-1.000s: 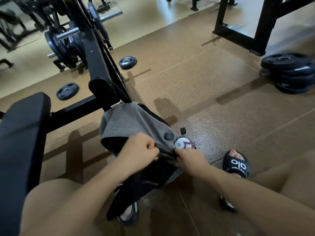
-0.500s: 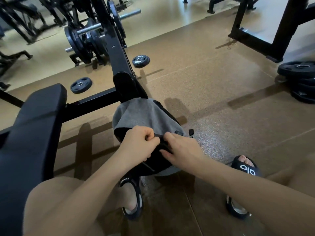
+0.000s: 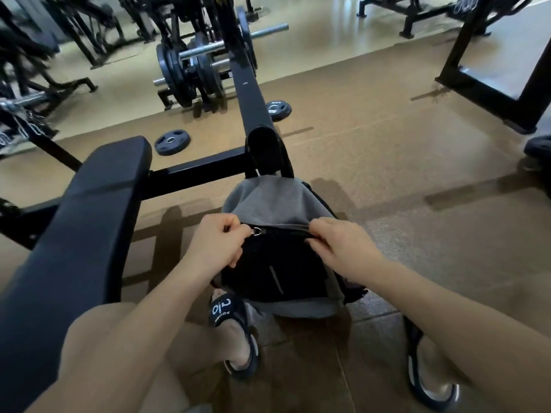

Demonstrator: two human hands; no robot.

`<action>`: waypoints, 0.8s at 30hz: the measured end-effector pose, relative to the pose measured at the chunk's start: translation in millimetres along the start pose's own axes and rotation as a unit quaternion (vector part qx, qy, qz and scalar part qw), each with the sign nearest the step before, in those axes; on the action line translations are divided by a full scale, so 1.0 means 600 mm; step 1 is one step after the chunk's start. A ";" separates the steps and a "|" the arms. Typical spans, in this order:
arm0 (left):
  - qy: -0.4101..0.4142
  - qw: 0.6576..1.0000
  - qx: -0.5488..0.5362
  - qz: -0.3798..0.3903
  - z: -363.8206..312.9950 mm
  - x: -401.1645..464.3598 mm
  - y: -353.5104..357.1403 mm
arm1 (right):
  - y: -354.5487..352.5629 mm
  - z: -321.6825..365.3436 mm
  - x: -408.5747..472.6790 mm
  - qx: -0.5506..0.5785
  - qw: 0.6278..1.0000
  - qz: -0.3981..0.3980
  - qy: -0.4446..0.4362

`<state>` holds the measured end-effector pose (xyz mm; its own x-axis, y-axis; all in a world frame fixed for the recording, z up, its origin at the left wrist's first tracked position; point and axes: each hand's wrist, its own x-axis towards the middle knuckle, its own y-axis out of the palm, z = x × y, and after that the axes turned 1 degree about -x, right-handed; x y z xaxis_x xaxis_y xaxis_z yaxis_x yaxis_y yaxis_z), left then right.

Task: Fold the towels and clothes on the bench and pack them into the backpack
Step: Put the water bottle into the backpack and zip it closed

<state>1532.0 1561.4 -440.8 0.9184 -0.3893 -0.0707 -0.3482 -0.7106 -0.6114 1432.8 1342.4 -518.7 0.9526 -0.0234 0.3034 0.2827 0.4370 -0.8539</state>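
Head view: a grey and black backpack [image 3: 268,204] stands on the brown gym floor [image 3: 402,180] between the person's feet, just to the right of the black padded bench [image 3: 89,210] and in front of the bench's black steel frame [image 3: 253,93]. The left hand [image 3: 216,244] is curled tight, its fingers [image 3: 235,231] pinching the metal zip pull [image 3: 258,231] at the left end of the bag's top seam. The right hand [image 3: 343,248] grips the fabric at the right end of the same seam, fingers bent over the edge and thumb tucked beneath. The zip line between the two hands looks closed. A black slide sandal [image 3: 229,311] with white lettering touches the bag's lower left corner. A small weight plate [image 3: 172,142] lies flat on the floor beyond the bench.
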 end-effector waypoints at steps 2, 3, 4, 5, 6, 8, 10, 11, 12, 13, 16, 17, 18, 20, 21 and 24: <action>-0.064 0.995 -0.066 -0.035 0.030 0.009 -0.013 | -0.008 -0.006 -0.003 -0.012 1.000 0.003 0.015; -0.095 0.989 -0.101 -0.051 0.046 0.011 -0.018 | -0.012 -0.009 -0.005 -0.022 0.999 0.004 0.024; -0.123 0.981 -0.133 -0.062 0.063 0.008 -0.022 | -0.018 -0.009 -0.007 -0.034 0.999 0.006 0.031; -0.147 0.974 -0.162 -0.065 0.076 0.003 -0.023 | -0.023 -0.009 -0.009 -0.048 0.998 0.009 0.041; -0.162 0.967 -0.186 -0.063 0.087 -0.003 -0.022 | -0.028 -0.009 -0.010 -0.062 0.997 0.014 0.052; -0.172 0.961 -0.212 -0.047 0.095 -0.015 -0.014 | -0.035 -0.006 -0.009 -0.090 0.993 0.019 0.071; -0.161 0.963 -0.213 -0.033 0.088 -0.021 -0.005 | -0.034 0.009 -0.002 -0.107 0.993 -0.028 0.040; -0.154 0.965 -0.209 -0.029 0.082 -0.023 -0.002 | -0.030 0.022 0.003 -0.115 0.992 -0.053 0.005; -0.148 0.967 -0.204 -0.026 0.077 -0.024 0.001 | -0.023 0.037 0.010 -0.121 0.990 -0.062 -0.036; -0.145 0.968 -0.203 -0.024 0.072 -0.025 0.004 | -0.012 0.053 0.018 -0.128 0.987 -0.052 -0.078; -0.144 0.966 -0.215 -0.015 0.065 -0.028 0.011 | 0.026 0.090 0.043 -0.171 0.972 -0.002 -0.164; -0.144 0.965 -0.219 -0.014 0.064 -0.030 0.013 | 0.036 0.098 0.054 -0.182 0.969 0.006 -0.168; -0.146 0.964 -0.224 -0.013 0.064 -0.031 0.014 | 0.046 0.104 0.065 -0.184 0.969 0.009 -0.165; -0.155 0.960 -0.235 -0.015 0.066 -0.033 0.014 | 0.058 0.113 0.091 -0.181 0.970 0.012 -0.163; -0.160 0.957 -0.241 -0.021 0.067 -0.034 0.014 | 0.062 0.116 0.103 -0.178 0.970 0.008 -0.169; -0.178 0.946 -0.268 -0.047 0.076 -0.031 0.010 | 0.069 0.113 0.134 -0.157 0.968 0.005 -0.193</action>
<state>1521.1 1591.2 -478.8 0.9219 -0.1546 -0.3554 -0.2188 -0.9645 -0.1481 1513.7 1419.5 -500.8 0.8591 0.3443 0.3787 0.3522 0.1390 -0.9255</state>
